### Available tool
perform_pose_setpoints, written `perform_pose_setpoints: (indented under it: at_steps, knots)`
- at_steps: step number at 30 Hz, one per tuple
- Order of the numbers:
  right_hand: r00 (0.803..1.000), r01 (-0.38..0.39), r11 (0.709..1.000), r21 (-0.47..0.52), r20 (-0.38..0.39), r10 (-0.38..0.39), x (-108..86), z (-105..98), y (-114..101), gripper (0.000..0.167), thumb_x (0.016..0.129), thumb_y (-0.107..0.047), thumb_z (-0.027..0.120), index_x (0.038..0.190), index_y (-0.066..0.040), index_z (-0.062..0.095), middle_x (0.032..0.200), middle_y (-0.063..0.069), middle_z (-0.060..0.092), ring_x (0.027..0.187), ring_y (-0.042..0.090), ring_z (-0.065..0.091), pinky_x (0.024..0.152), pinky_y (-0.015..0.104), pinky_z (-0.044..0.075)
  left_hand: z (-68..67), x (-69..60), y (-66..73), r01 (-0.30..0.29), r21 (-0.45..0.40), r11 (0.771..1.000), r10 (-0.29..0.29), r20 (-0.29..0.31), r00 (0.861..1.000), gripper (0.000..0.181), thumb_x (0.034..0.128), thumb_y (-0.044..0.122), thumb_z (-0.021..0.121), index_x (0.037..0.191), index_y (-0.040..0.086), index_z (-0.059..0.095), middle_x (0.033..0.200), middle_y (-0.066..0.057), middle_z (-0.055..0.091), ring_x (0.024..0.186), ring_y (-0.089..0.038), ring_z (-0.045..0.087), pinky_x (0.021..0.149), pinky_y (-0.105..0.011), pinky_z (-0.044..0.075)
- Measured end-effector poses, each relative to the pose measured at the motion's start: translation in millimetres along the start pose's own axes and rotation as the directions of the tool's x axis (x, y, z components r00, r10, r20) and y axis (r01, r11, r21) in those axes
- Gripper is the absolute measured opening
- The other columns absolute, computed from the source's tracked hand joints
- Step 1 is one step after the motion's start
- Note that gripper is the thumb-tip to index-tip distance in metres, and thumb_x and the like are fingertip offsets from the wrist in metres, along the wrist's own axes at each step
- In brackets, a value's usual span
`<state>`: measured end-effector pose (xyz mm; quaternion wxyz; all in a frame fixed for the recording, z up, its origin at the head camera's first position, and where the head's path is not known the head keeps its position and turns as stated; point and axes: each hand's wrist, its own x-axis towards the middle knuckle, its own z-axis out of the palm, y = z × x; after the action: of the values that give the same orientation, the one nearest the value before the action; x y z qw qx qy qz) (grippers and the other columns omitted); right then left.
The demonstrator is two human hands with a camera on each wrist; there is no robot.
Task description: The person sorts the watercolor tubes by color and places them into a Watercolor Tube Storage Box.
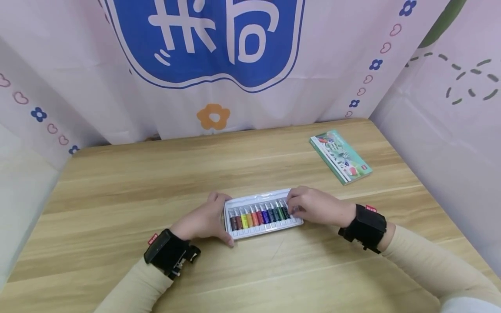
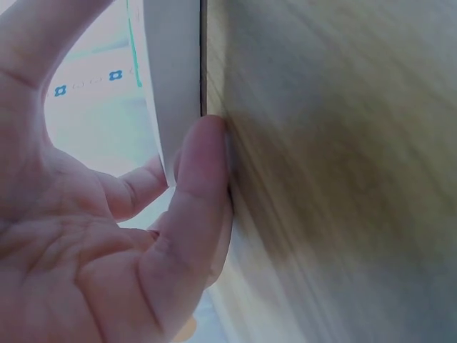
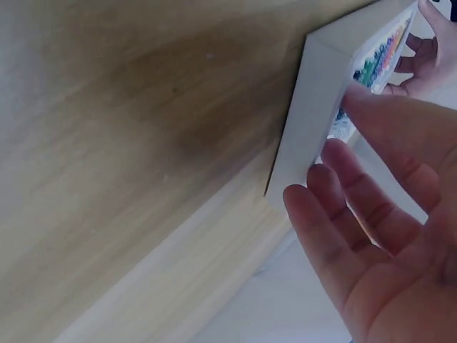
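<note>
A shallow white box of paint tubes (image 1: 260,214) lies on the table with its tubes in a row, from brown and yellow through red and blue to green and black. My left hand (image 1: 206,219) grips the box's left end, thumb at the near corner and fingers at the far one. In the left wrist view, fingers (image 2: 203,153) touch the box's pale side wall (image 2: 175,86). My right hand (image 1: 311,205) has bent fingers over the tubes at the right end. In the right wrist view the thumb (image 3: 389,118) reaches over the box rim; whether it pinches a tube is hidden.
A green booklet-like box (image 1: 341,156) with a colourful printed cover lies at the back right of the wooden table (image 1: 156,174). Behind the table hangs a printed cloth (image 1: 313,87). Black camera straps (image 1: 364,228) sit on both wrists.
</note>
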<state>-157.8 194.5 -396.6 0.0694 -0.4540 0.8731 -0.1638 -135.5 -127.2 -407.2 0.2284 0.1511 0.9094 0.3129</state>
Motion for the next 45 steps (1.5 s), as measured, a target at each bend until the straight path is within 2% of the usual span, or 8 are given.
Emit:
perform_pose_setpoints:
  at_steps: [5, 10, 18, 22, 25, 32, 40, 45]
  knots:
    - [0.999, -0.022, 0.998, 0.058, 0.043, 0.02, 1.7, -2, 4, 0.016, 0.085, -0.003, 0.081, 0.098, -0.011, 0.077, 0.116, 0.006, 0.066, 0.11, 0.022, 0.061, 0.096, 0.038, 0.055, 5.1, 0.6, 0.3, -0.009, -0.011, 1.0, 0.009, 0.003, 1.0, 0.115, 0.0532, 0.024, 0.103, 0.145, -0.004, 0.04, 0.133, -0.019, 0.04, 0.113, -0.031, 0.055, 0.105, -0.049, 0.049]
    - [0.995, -0.059, 0.992, 0.109, 0.091, 0.05, 12.8, -5, 10, 0.031, 0.088, -0.006, 0.079, 0.118, -0.009, 0.074, 0.126, 0.006, 0.065, 0.118, 0.023, 0.06, 0.102, 0.041, 0.052, 6.0, -0.8, 0.9, -0.007, -0.019, 1.0, 0.006, -0.007, 1.0, 0.115, 0.0518, 0.022, 0.103, 0.145, -0.004, 0.041, 0.133, -0.018, 0.041, 0.115, -0.031, 0.054, 0.106, -0.048, 0.048]
    - [0.996, -0.068, 0.988, 0.141, 0.074, 0.058, 44.3, -6, 18, 0.029, 0.097, -0.005, 0.068, 0.126, -0.003, 0.071, 0.12, 0.009, 0.069, 0.112, 0.023, 0.066, 0.097, 0.037, 0.055, 2.7, -2.5, 1.2, -0.003, -0.002, 1.0, 0.003, -0.04, 0.999, 0.118, 0.0562, 0.017, 0.101, 0.153, -0.003, 0.037, 0.145, -0.023, 0.038, 0.118, -0.035, 0.055, 0.104, -0.05, 0.049]
    - [0.989, -0.124, 0.981, 0.15, 0.104, 0.109, 46.4, -5, 20, 0.028, 0.095, -0.005, 0.071, 0.124, -0.003, 0.073, 0.114, 0.007, 0.071, 0.104, 0.019, 0.067, 0.091, 0.033, 0.057, 3.9, 0.7, 2.3, -0.003, -0.029, 1.0, 0.0, -0.097, 0.995, 0.109, 0.0647, 0.0, 0.092, 0.157, -0.003, 0.033, 0.151, -0.029, 0.032, 0.121, -0.04, 0.055, 0.101, -0.051, 0.052]
    - [0.976, -0.198, 0.967, 0.162, 0.12, 0.18, 41.7, -5, 20, 0.036, 0.092, -0.006, 0.075, 0.128, -0.003, 0.071, 0.111, 0.006, 0.072, 0.098, 0.016, 0.066, 0.087, 0.032, 0.057, 2.4, 8.2, 2.8, -0.014, -0.027, 1.0, 0.01, -0.163, 0.987, 0.095, 0.0679, -0.01, 0.084, 0.152, -0.006, 0.041, 0.147, -0.03, 0.042, 0.123, -0.041, 0.054, 0.102, -0.052, 0.051]
    - [0.942, -0.327, 0.902, 0.282, 0.18, 0.285, 22.0, 1, 4, 0.061, 0.086, -0.009, 0.081, 0.141, 0.002, 0.058, 0.106, 0.004, 0.066, 0.083, 0.012, 0.057, 0.077, 0.027, 0.053, -7.2, 32.4, 4.7, -0.075, -0.108, 0.991, 0.052, -0.194, 0.98, 0.053, 0.0779, -0.012, 0.074, 0.13, -0.007, 0.064, 0.113, -0.017, 0.07, 0.096, -0.025, 0.066, 0.087, -0.038, 0.057]
    - [0.885, -0.463, 0.727, 0.507, 0.233, 0.402, -2.4, 22, -27, 0.092, 0.085, -0.007, 0.084, 0.158, 0.003, 0.029, 0.1, 0.012, 0.047, 0.075, 0.02, 0.053, 0.056, 0.029, 0.056, -6.2, 53.7, 22.5, -0.025, -0.074, 0.997, 0.015, -0.123, 0.992, 0.049, 0.0753, -0.014, 0.07, 0.121, 0.004, 0.075, 0.112, -0.01, 0.073, 0.095, -0.023, 0.064, 0.08, -0.034, 0.055]
    - [0.873, -0.481, 0.714, 0.51, 0.197, 0.447, -12.6, 25, -34, 0.098, 0.083, -0.005, 0.085, 0.159, 0.005, 0.024, 0.112, 0.015, 0.045, 0.077, 0.019, 0.051, 0.057, 0.027, 0.054, -1.5, 59.4, 32.9, -0.023, -0.117, 0.993, 0.014, -0.07, 0.997, 0.048, 0.0749, -0.013, 0.072, 0.119, 0.004, 0.075, 0.109, -0.008, 0.073, 0.09, -0.022, 0.064, 0.074, -0.032, 0.057]
